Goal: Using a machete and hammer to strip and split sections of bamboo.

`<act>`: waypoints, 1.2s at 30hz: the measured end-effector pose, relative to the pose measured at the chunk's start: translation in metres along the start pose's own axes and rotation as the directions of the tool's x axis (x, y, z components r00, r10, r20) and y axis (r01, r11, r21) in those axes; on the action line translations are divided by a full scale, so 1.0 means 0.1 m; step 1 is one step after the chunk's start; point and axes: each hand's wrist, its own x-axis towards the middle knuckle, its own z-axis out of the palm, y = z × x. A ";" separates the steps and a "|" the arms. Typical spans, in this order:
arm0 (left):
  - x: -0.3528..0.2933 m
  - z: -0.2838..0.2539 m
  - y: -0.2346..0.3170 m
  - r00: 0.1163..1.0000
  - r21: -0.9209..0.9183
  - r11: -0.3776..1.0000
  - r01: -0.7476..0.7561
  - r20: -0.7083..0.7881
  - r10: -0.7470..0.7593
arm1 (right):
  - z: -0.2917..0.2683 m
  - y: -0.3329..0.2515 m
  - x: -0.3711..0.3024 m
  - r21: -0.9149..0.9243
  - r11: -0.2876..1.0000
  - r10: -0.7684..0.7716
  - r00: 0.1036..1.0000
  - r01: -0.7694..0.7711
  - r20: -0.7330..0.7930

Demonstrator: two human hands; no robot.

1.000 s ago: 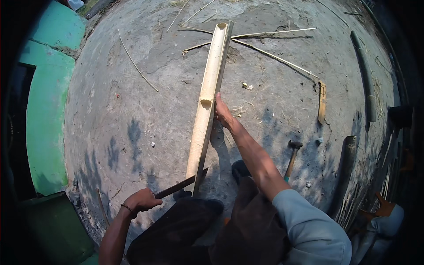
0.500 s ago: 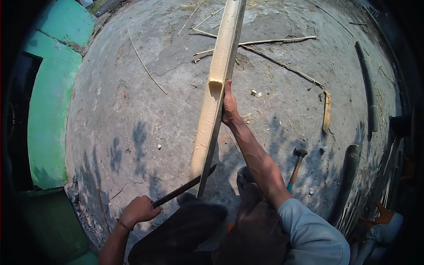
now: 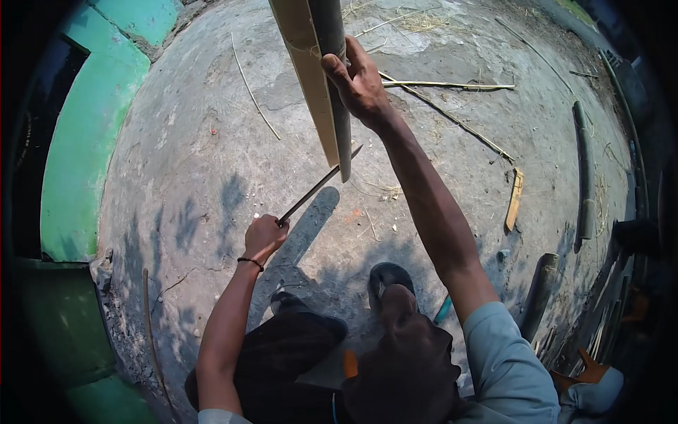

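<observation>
Two bare hands are at work, each holding one thing: the left hand [image 3: 265, 237] is curled tight around the grip of a single long blade [image 3: 311, 194], and the right hand [image 3: 361, 88] is clasped about one split bamboo length [image 3: 321, 106], its thumb pressed on the rounded side. The bamboo stands in front of the person, tilted, its upper part running out at the top edge; its inner face is pale and flat-looking, its outer skin dark, smooth and curved. The blade, narrow, dark and straight, crosses at the bamboo's lower end, its tip showing beyond on the right; whether the two touch cannot be told. One dark bracelet [image 3: 251, 263] rings the left wrist. Two dark shoes [image 3: 390, 279] rest on rough, cracked grey ground [image 3: 191, 155]. One thin, bowed strip [image 3: 254, 92] lies alone ahead to the left, while several dry, slender sticks [image 3: 452, 86] lie crossed to the right. Farther right are one flat yellowish piece [image 3: 515, 199] and at least two dark rounded poles [image 3: 585, 177]. One green painted wall [image 3: 81, 155], chipped and smooth by turns, borders the left
</observation>
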 end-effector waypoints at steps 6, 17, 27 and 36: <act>0.10 0.27 0.48 0.993 0.018 0.999 0.036 0.115 -0.037 | 0.16 0.30 -0.39 -0.109 0.994 0.033 0.996 -0.024 0.078; 0.25 0.31 0.51 0.996 0.121 0.990 -0.078 0.048 0.073 | -0.56 0.18 -0.75 -0.069 0.989 0.136 0.987 -0.131 0.080; 0.15 0.54 0.65 0.995 0.114 0.993 -0.003 0.097 -0.008 | -1.11 -0.35 -1.19 -0.248 0.956 0.208 0.956 -0.154 0.209; 0.15 0.52 0.68 0.985 0.151 0.988 0.037 0.160 -0.062 | -1.06 -0.56 -1.29 -0.502 0.865 0.131 0.976 -0.028 0.171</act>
